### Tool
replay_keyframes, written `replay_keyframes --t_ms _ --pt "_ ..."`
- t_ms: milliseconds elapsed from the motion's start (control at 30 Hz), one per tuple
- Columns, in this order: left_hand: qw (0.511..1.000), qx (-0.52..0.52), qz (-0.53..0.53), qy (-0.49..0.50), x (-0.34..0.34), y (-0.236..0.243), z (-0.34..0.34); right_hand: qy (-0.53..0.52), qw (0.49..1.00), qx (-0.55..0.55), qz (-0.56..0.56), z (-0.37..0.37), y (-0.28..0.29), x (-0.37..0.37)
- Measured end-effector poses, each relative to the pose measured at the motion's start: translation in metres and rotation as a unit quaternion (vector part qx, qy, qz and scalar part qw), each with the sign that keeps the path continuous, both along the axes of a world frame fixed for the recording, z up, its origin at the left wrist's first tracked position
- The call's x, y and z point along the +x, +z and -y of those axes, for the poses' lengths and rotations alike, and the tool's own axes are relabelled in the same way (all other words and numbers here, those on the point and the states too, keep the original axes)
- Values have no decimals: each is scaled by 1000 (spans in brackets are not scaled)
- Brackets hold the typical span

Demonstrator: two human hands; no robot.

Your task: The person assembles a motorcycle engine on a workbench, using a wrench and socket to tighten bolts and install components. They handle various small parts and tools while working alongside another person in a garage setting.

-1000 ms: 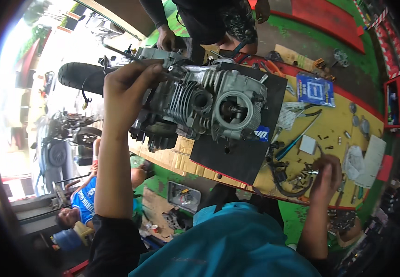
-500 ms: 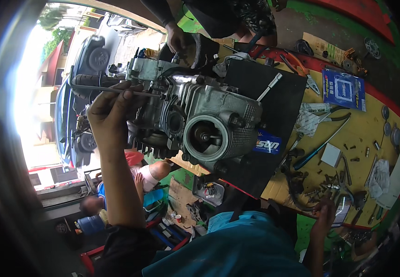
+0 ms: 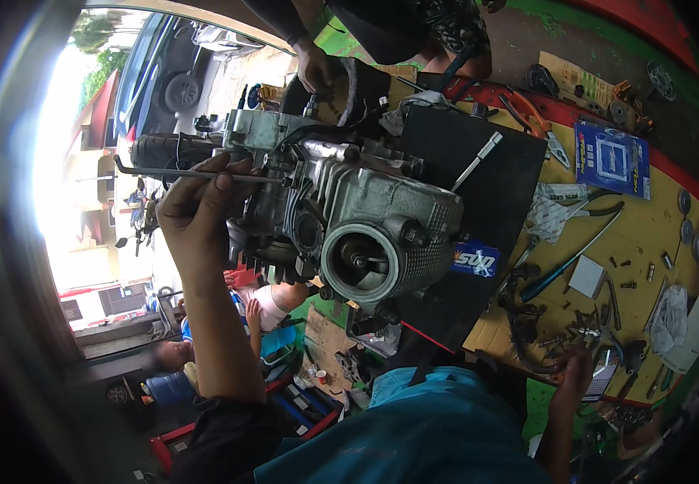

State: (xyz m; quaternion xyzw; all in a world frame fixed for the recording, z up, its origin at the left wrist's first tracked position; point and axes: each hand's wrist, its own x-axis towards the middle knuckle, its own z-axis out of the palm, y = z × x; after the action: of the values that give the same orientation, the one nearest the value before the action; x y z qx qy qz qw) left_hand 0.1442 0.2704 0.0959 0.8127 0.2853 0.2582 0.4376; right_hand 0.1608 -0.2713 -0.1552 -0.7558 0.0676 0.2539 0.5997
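My left hand (image 3: 198, 206) pinches the long arm of an L-shaped hex key (image 3: 173, 172) between thumb and fingers. The key's far end meets the engine (image 3: 390, 198) beside the finned cylinder; the exact bolt it sits on is too small to make out. On the engine's near side is a round open port (image 3: 358, 260) with a metal part inside. At the lower right, my right hand (image 3: 573, 367) is curled by the table edge among loose tools and bolts. What its fingers grip, if anything, is hidden.
A co-worker's hand (image 3: 314, 68) rests at the engine's far side. A socket tool (image 3: 477, 161) lies on the black mat (image 3: 499, 210). Orange-handled pliers (image 3: 537, 125), a blue-handled screwdriver (image 3: 543, 284) and a blue packet (image 3: 612, 160) lie on the table. Another person (image 3: 269, 306) sits beyond the engine.
The hex key has turned slightly in my left hand; its short bent end looks shorter now. The whole view has shifted a little. My right hand stays near the same tools.
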Motion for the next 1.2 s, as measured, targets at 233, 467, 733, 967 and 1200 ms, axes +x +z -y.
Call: replay_keyframes --t_ms 233,467,733,967,1200 --pt "998 38 44 -22 -6 7 -15 -12 999 -25 -19 -3 1 6" --pt "997 12 28 68 41 8 -9 -17 999 -22 -21 -4 -4 8" --pt "995 -8 11 102 42 2 -12 -28 999 -18 9 -1 -18 6" --pt "994 -12 -7 105 39 -1 -13 -38 999 3 10 3 -29 4" --pt "996 31 -24 83 31 3 -8 -30 1000 -6 2 1 -26 9"
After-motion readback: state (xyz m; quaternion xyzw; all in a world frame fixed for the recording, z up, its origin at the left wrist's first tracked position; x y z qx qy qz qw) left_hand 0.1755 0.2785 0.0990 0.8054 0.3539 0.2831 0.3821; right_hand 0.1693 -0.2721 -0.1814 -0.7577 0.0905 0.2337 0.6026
